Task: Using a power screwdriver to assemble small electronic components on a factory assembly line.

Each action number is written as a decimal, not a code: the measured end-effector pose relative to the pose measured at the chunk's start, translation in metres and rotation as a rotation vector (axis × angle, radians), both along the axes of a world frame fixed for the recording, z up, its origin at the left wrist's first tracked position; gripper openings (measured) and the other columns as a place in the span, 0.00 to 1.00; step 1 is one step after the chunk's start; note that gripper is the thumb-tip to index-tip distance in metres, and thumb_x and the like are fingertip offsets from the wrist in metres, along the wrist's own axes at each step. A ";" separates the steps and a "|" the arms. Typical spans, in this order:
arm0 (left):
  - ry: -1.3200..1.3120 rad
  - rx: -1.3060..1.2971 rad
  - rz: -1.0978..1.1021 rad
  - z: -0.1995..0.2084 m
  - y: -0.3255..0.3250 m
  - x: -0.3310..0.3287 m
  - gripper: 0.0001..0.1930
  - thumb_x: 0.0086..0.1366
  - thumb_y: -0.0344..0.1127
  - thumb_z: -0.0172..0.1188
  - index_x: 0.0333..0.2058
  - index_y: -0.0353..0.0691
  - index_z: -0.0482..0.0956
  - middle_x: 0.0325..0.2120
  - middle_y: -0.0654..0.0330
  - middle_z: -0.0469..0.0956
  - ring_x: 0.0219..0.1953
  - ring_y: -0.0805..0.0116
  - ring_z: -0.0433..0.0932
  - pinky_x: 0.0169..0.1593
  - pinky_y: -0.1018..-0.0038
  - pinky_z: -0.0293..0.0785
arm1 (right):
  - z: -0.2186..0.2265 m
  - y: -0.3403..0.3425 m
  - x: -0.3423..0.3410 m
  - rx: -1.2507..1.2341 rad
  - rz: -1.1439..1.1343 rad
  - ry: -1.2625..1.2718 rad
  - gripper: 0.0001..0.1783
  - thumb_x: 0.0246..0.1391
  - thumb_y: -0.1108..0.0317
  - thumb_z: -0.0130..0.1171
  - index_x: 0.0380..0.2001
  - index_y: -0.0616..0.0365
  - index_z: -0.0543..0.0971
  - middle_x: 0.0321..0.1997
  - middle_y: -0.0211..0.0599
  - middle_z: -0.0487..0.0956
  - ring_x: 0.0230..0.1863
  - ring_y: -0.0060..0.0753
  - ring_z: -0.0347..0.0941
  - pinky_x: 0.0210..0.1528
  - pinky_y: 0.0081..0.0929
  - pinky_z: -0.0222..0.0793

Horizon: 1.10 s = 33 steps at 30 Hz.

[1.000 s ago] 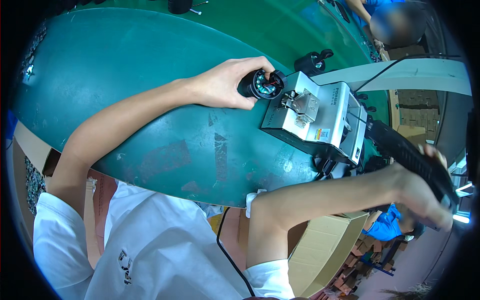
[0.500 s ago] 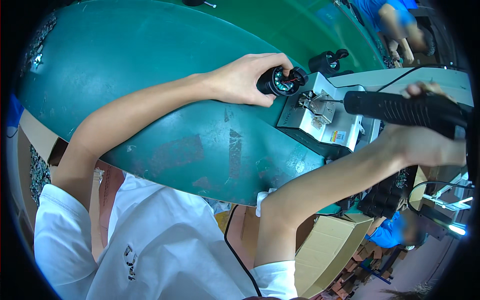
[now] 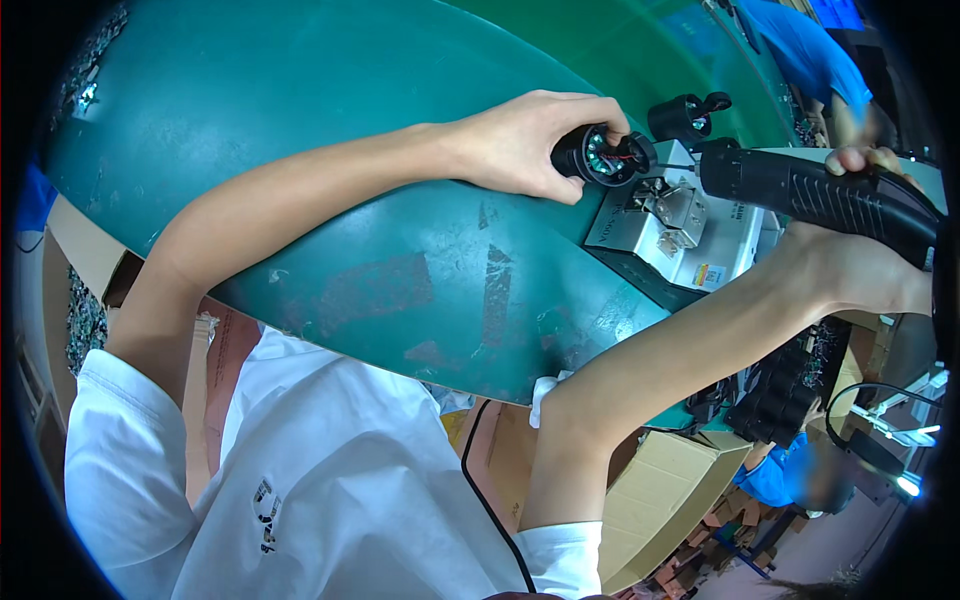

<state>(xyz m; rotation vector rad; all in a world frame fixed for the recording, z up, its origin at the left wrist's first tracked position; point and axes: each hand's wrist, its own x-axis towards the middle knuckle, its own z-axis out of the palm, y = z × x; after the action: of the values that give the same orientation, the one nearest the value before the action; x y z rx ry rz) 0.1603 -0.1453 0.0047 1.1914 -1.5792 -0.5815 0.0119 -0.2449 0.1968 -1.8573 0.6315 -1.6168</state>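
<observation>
My left hand (image 3: 530,145) grips a black cylindrical housing (image 3: 572,155) on its side, its open end turned to the right. Inside it show a green circuit board and red wires, and a round black cap hangs at its rim. In my right hand (image 3: 865,270) is a black electric screwdriver (image 3: 800,185), held level with its thin bit pointing left at the housing's cap side. Whether the tip touches a screw is too small to tell. Just below the bit stands a silver metal screw feeder (image 3: 710,240) with a bracket on top.
A second black housing (image 3: 680,118) with a raised cap stands behind the feeder on the green table (image 3: 300,90). Several black parts (image 3: 770,405) lie beyond my right forearm. An open cardboard box (image 3: 660,490) sits below. People in blue (image 3: 805,50) are at the upper and lower right.
The screwdriver's bit has left the feeder's bracket and moved up to the housing. My view has shifted slightly, and my left hand still holds the housing.
</observation>
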 end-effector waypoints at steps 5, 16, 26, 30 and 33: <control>-0.014 -0.012 -0.005 0.001 0.002 0.000 0.27 0.49 0.28 0.63 0.52 0.36 0.74 0.51 0.53 0.78 0.53 0.57 0.78 0.60 0.66 0.73 | -0.008 -0.018 0.003 0.048 0.066 -0.035 0.68 0.45 0.09 0.11 0.30 0.72 0.74 0.27 0.55 0.78 0.23 0.44 0.76 0.25 0.32 0.74; -0.020 -0.038 -0.005 0.001 0.002 -0.001 0.28 0.49 0.28 0.62 0.53 0.36 0.74 0.51 0.53 0.79 0.54 0.55 0.78 0.60 0.65 0.73 | -0.006 -0.019 0.004 0.008 0.049 0.024 0.59 0.51 0.14 0.23 0.32 0.70 0.72 0.32 0.58 0.76 0.29 0.46 0.74 0.33 0.35 0.75; -0.042 -0.013 0.011 0.002 0.001 -0.002 0.29 0.48 0.28 0.65 0.53 0.36 0.74 0.50 0.51 0.80 0.53 0.52 0.79 0.60 0.64 0.74 | -0.015 -0.053 -0.005 0.060 0.365 -0.003 0.54 0.52 0.15 0.26 0.33 0.63 0.73 0.30 0.53 0.74 0.28 0.47 0.71 0.33 0.34 0.69; -0.009 0.074 0.021 0.005 0.001 -0.001 0.30 0.48 0.29 0.66 0.53 0.36 0.75 0.48 0.51 0.81 0.52 0.52 0.80 0.59 0.64 0.75 | -0.020 -0.058 0.000 0.163 0.735 -0.108 0.59 0.44 0.09 0.26 0.32 0.62 0.73 0.29 0.51 0.73 0.27 0.46 0.70 0.30 0.34 0.69; -0.027 0.073 0.037 0.005 0.002 0.000 0.29 0.48 0.29 0.67 0.53 0.36 0.75 0.48 0.51 0.81 0.51 0.54 0.81 0.59 0.64 0.75 | -0.024 -0.057 0.010 0.177 0.688 -0.186 0.64 0.36 0.03 0.23 0.29 0.62 0.71 0.26 0.50 0.73 0.24 0.45 0.71 0.24 0.31 0.69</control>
<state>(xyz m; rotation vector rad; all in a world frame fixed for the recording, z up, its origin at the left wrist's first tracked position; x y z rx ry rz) 0.1602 -0.1435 0.0098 1.2848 -1.5673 -0.6054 0.0217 -0.3015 0.1733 -1.5322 0.0296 -1.2029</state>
